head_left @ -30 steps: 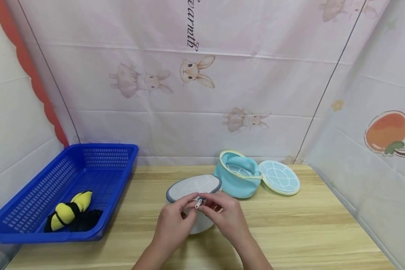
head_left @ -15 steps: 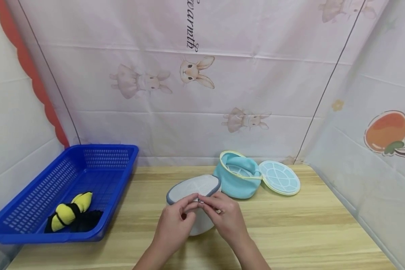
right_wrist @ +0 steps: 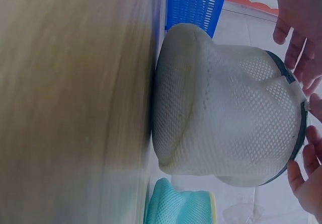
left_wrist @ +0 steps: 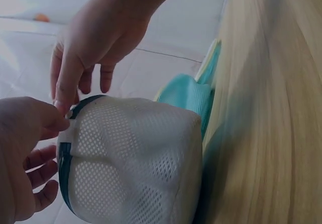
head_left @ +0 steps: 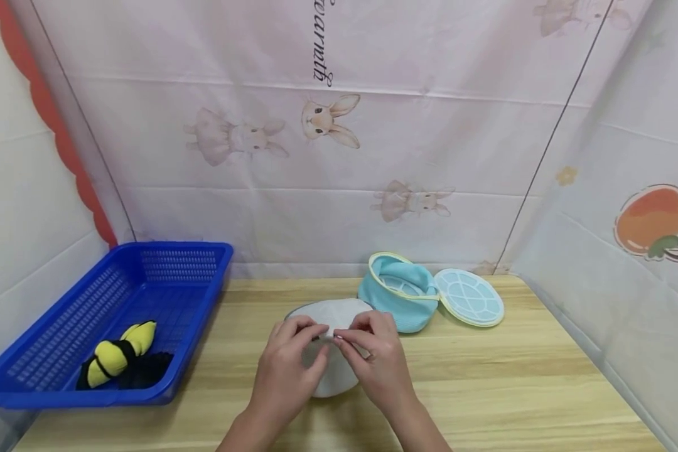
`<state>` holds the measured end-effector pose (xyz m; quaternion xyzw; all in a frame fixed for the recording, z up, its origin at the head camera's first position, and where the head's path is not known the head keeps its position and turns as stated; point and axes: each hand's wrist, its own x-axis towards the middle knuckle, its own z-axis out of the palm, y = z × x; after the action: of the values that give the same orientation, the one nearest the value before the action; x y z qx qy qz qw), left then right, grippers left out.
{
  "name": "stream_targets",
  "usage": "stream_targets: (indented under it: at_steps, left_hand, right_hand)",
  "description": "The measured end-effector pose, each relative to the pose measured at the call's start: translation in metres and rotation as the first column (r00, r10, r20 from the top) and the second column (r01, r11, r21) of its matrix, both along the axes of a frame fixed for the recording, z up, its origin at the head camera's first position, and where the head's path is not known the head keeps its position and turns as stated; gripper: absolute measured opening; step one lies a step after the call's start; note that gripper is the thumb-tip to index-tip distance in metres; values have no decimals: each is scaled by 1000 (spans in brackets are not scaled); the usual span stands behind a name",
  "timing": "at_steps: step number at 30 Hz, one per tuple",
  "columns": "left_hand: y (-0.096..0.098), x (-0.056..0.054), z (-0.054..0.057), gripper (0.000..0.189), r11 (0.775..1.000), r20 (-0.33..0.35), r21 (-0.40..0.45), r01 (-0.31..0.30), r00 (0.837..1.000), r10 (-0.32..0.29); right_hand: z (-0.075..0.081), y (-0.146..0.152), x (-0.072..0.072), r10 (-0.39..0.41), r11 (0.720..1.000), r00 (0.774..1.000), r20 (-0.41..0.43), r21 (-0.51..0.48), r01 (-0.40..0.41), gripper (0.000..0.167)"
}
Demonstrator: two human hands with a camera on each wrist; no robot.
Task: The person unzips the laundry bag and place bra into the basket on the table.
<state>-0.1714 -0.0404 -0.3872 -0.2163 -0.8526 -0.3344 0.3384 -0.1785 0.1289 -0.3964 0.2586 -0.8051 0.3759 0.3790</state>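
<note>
A white mesh laundry bag (head_left: 336, 380) with dark blue-grey zipper trim stands on the table in front of both hands. At its near top rim, my left hand (head_left: 287, 367) pinches the pale fabric tab at the zipper's end. The right hand (head_left: 381, 358) pinches at the same spot, where the small zipper pull sits, mostly hidden by the fingertips. In the left wrist view, the trim (left_wrist: 65, 171) runs round the top rim on both sides of the tab. Through the right wrist view, the bag's mesh side (right_wrist: 241, 118) shows slightly dented.
Behind the bag, to the right, stands an open turquoise mesh bag (head_left: 398, 307) with its round lid (head_left: 469, 298) laid out flat. On the left, a blue plastic basket (head_left: 186, 301) holds a yellow-and-black bundle (head_left: 113, 358) and a black item (head_left: 147, 369). A printed curtain backs the table.
The white zipper pull, seen hanging a second ago, has gone behind the fingertips. The bag's top has tipped, hiding its near trim, and the left thumb has spread lower.
</note>
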Motion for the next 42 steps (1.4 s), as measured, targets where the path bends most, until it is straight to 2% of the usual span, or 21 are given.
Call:
stream_targets:
  at_steps: [3, 6, 14, 20, 23, 27, 32, 38, 42]
  left_hand:
    - [0, -3, -2, 26, 999, -44, -51, -4, 999, 2]
    - [0, -4, -4, 24, 997, -63, -78, -16, 998, 12]
    - [0, -5, -6, 20, 996, -80, -84, -6, 997, -1]
    - [-1, -4, -4, 21, 996, -90, -85, -2, 996, -6]
    - [-2, -4, -3, 22, 997, -75, -80, -5, 997, -1]
    - [-5, -3, 0, 22, 997, -24, -77, -20, 1000, 18]
    - [-11, -6, 2, 21, 996, 21, -72, -52, 998, 53]
    - [-17, -10, 0, 24, 995, 10, -55, -88, 996, 89]
    - [-17, -10, 1, 22, 998, 54, -54, -45, 997, 48]
  right_hand:
    - [1, -1, 0, 25, 1000, 999, -41, 19, -24, 10]
    - [1, -2, 1, 59, 998, 997, -49, 33, -58, 9]
    - [1, -4, 4, 26, 994, 999, 22, 104, -29, 12]
    - [2, -3, 3, 36, 997, 998, 53, 64, -39, 8]
    - [2, -2, 1, 42, 999, 998, 52, 11, -43, 5]
    - [3, 2, 0, 7, 999, 998, 67, -47, -4, 4]
    - [4, 6, -1, -24, 997, 994, 108, -76, 32, 5]
    - [3, 4, 0, 24, 999, 997, 70, -34, -22, 5]
    - [2, 1, 2, 69, 998, 997, 35, -12, -69, 6]
